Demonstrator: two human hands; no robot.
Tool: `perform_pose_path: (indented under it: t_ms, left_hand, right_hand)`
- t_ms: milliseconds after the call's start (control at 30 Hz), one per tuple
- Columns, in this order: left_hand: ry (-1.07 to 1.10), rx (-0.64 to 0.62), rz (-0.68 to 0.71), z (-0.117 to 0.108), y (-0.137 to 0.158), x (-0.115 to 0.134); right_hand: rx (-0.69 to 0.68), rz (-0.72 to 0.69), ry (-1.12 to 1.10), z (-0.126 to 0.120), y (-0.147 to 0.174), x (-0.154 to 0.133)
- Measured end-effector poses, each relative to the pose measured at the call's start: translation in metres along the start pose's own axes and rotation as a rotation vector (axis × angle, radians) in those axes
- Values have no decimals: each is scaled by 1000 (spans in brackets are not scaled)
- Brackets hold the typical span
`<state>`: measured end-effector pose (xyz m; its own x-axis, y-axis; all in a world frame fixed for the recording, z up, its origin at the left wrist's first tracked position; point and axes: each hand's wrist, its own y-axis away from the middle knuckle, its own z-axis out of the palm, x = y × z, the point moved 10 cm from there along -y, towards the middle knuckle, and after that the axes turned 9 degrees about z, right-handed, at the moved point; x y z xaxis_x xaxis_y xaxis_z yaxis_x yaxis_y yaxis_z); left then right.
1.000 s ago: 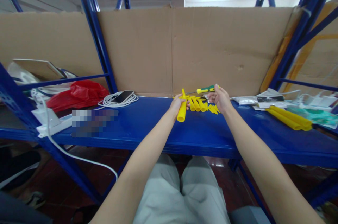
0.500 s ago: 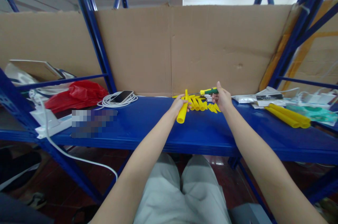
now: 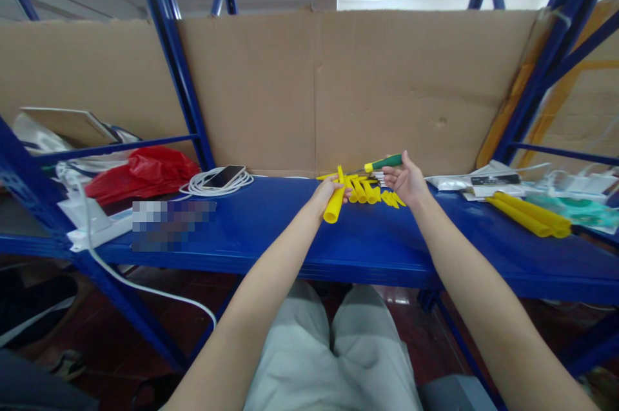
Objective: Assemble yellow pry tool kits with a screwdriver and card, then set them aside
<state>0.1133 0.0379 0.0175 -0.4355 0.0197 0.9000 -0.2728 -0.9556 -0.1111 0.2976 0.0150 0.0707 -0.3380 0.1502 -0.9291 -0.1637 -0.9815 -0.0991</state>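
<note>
My left hand (image 3: 327, 194) is closed round a yellow plastic tube (image 3: 333, 211). Its wide round end points toward me, and a narrow piece sticks up at the far end. My right hand (image 3: 410, 182) grips a screwdriver (image 3: 387, 162) with a green and yellow handle between thumb and fingers. The shaft points left toward the tube's far end; whether its tip touches the tube is too small to tell. Between my hands, several short yellow tubes (image 3: 369, 193) lie in a row on the blue shelf, beside small flat yellow pieces (image 3: 391, 199). Thin white sticks (image 3: 380, 177) lie behind them.
On the blue shelf (image 3: 271, 224), a phone (image 3: 225, 176) rests on a coiled white cable (image 3: 189, 188). A red plastic bag (image 3: 145, 172) lies left, above a white power strip (image 3: 104, 230). Two long yellow tubes (image 3: 529, 216) lie right, near white packets (image 3: 483, 177). Cardboard (image 3: 377, 88) stands behind.
The screwdriver's handle has tilted up at its right end, and my right fingers have loosened and spread a little along it. My left hand and the tube have barely moved.
</note>
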Motion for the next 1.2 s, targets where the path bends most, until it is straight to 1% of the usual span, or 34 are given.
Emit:
perform_pose_path:
  t_ms: [100, 200, 300, 400, 567, 633, 733, 900, 1000, 1067, 1200]
  left_hand:
    - [11, 17, 5, -2, -1, 1]
    - [2, 57, 13, -5, 1, 4]
    - [5, 85, 19, -5, 4, 6]
    - [9, 89, 26, -3, 6, 7]
    - [-17, 79, 36, -2, 6, 8]
    - [-17, 67, 36, -2, 5, 8]
    - [-20, 59, 34, -1, 4, 7]
    - [-43, 93, 46, -3, 7, 10]
    - [-52, 125, 55, -4, 10, 13]
    - [-53, 147, 63, -4, 13, 15]
    - [-56, 150, 65, -1, 19, 17]
  right_hand:
    - [-58, 18, 27, 5, -1, 2]
    - [-63, 14, 40, 5, -2, 3]
    - [-24, -25, 14, 3, -2, -1]
    - [17, -45, -4, -1, -2, -1]
    - [101, -83, 46, -10, -6, 0]
    - [112, -102, 69, -11, -6, -1]
    - [84, -117, 74, -7, -2, -5]
    - [-35, -100, 26, 5, 5, -10]
    - [-85, -90, 14, 9, 4, -9]
    - [-91, -99, 29, 8, 2, -9]
    - [-42, -129, 49, 1, -3, -9]
